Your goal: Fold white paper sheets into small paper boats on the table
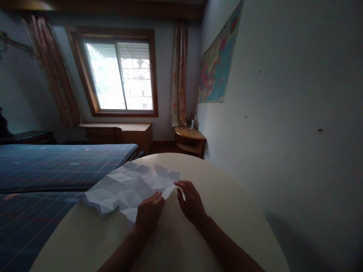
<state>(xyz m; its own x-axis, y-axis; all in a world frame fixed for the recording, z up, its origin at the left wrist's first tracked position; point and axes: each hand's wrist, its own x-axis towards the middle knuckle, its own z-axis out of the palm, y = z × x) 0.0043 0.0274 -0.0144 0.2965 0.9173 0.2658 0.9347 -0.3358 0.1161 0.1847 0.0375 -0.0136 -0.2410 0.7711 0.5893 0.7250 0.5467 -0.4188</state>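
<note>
A large white sheet of paper (133, 189), creased all over into many facets, lies on a round cream table (227, 211). My left hand (150, 209) is at the sheet's near right edge, its fingers closed together on the paper; the thumb is mostly hidden. Beside the right corner of the sheet is my right hand (191, 204), fingers slightly bent and thumb held apart. Its fingertips are at the corner; whether they touch it I cannot tell.
A bed with a plaid mattress (56, 166) borders the table on the left. Beyond it are a desk (127, 127) under the window (120, 75) and a corner shelf (190, 133). A white wall (283, 113) with a map (218, 64) rises on the right.
</note>
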